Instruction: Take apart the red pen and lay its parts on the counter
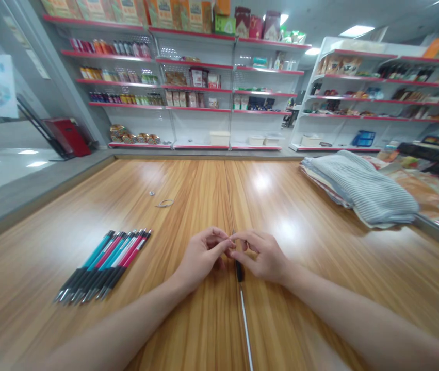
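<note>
Slim black-gripped piece [239, 270], which looks light, stiff and smooth, best pinched round its dark length, shows at six o'clock between left hand [201, 253] and right hand [265, 256], both half-curled, exact hold hidden

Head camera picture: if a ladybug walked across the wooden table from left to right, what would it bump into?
Row of pens → thin grey ring → left hand → right hand → folded striped cloth.
</note>
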Available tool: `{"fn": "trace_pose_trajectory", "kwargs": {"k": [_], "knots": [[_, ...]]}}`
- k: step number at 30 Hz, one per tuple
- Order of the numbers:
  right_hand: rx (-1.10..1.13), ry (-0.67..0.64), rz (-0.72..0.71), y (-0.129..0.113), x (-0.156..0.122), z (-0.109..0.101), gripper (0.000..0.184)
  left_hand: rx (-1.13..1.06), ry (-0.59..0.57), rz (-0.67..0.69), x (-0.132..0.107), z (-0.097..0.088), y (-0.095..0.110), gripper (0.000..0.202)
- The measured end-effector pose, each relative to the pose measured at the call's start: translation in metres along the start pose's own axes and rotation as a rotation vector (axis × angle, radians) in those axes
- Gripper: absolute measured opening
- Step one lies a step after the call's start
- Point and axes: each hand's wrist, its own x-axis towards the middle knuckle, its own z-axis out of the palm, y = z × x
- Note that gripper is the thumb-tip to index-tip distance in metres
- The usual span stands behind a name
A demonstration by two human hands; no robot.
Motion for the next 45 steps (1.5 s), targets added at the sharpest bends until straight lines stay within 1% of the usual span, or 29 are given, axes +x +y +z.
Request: {"fn": "trace_pose_trajectory", "kwargs": {"k": [3, 7, 14, 16, 18, 20, 23, 25, 27, 30, 35, 40, 45], "knots": [[-0.035, -0.019, -0.026, 0.001, 0.0, 0.001, 0.02, 0.018, -0.022, -0.033, -0.001, -0.001, 0.002, 0.027], [-0.07, -0.006, -0.033, 0.005, 0.001, -0.002, 0.018, 0.038, -0.049, -0.051, 0.0, -0.002, 0.004, 0.026], [-0.106, -0.013, -0.007, 0.005, -0.001, -0.002, 0.018, 0.113, -0.083, -0.054, -0.001, -0.003, 0.003, 0.027], [-0.091, -0.029, -0.003, 0.008, 0.0, -0.003, 0.018, 0.136, -0.05, -0.049, 0.0, -0.003, 0.002, 0.027], [-0.075, -0.046, 0.011, 0.012, 0.001, -0.006, 0.018, 0.189, 0.021, -0.028, 0.0, -0.003, 0.0, 0.029], [-0.083, -0.081, 0.045, 0.017, 0.001, -0.01, 0.017, 0.295, 0.089, 0.016, 0.001, -0.005, -0.002, 0.028], [-0.133, -0.168, 0.099, 0.022, 0.001, -0.015, 0.014, 0.516, 0.122, 0.112, 0.001, -0.01, -0.005, 0.019], [-0.162, -0.216, 0.109, 0.023, 0.0, -0.016, 0.013, 0.654, 0.11, 0.19, 0.001, -0.014, -0.006, 0.016], [-0.175, -0.245, 0.107, 0.023, 0.0, -0.016, 0.013, 0.764, 0.078, 0.259, 0.0, -0.015, -0.007, 0.023], [-0.185, -0.26, 0.107, 0.023, 0.0, -0.015, 0.013, 0.848, 0.017, 0.319, 0.0, -0.015, -0.008, 0.035], [-0.212, -0.242, 0.118, 0.024, 0.002, -0.013, 0.012, 0.871, -0.057, 0.357, -0.001, -0.013, -0.008, 0.04], [-0.254, -0.193, 0.186, 0.025, 0.004, -0.01, 0.013, 0.875, -0.066, 0.355, -0.001, -0.013, -0.008, 0.041], [-0.262, -0.201, 0.199, 0.024, 0.005, -0.008, 0.013, 0.88, -0.079, 0.348, -0.001, -0.012, -0.007, 0.041]]}}
